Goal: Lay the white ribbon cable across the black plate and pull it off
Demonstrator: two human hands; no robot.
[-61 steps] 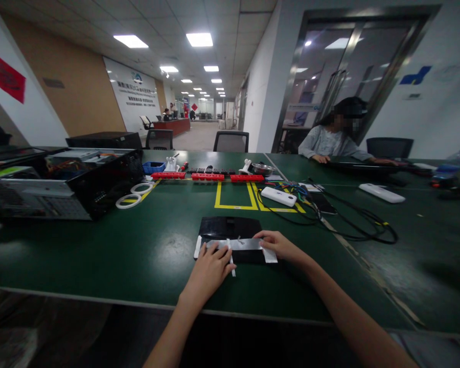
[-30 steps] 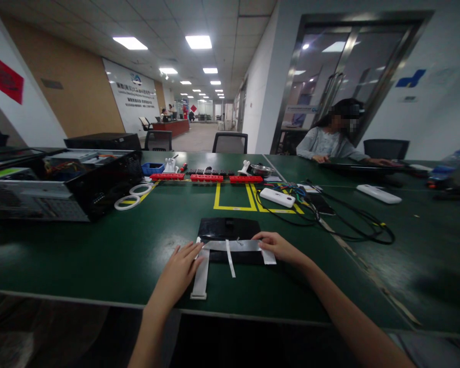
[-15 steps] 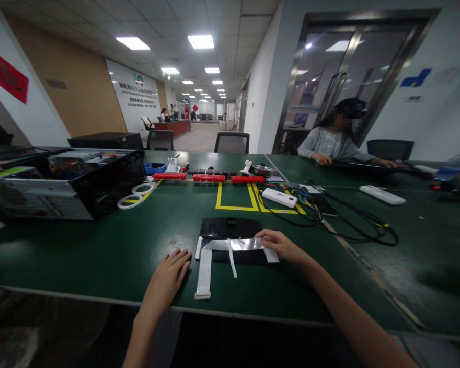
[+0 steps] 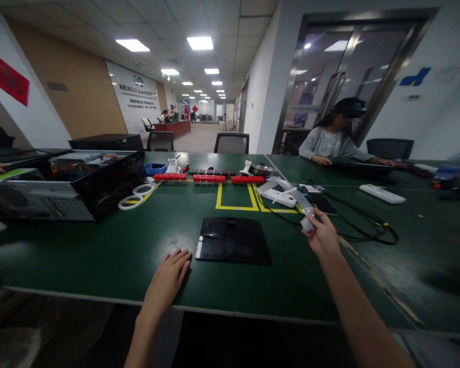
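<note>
My right hand (image 4: 322,234) pinches one end of a flat ribbon cable (image 4: 301,199), silvery and white. The cable stretches away from my fingers up and to the left, over a white oblong device (image 4: 279,197). My left hand (image 4: 171,271) lies flat on the green table (image 4: 138,266), fingers stretched out and holding nothing. Just right of it rests a black flat panel (image 4: 233,240) with a white strip on its left edge and a small notch at its top. A gap separates the left fingertips from the panel.
An open computer case (image 4: 80,179) stands at the left, beside two white rings (image 4: 130,202). Red slotted strips (image 4: 209,178) line the back, behind yellow tape outlines (image 4: 237,208). Black cables (image 4: 375,237) coil at the right. A co-worker (image 4: 335,138) sits across the table.
My right hand has lifted the ribbon cable off the black panel and carried it right and away from me. The panel now lies uncovered. My left hand has stayed in place.
</note>
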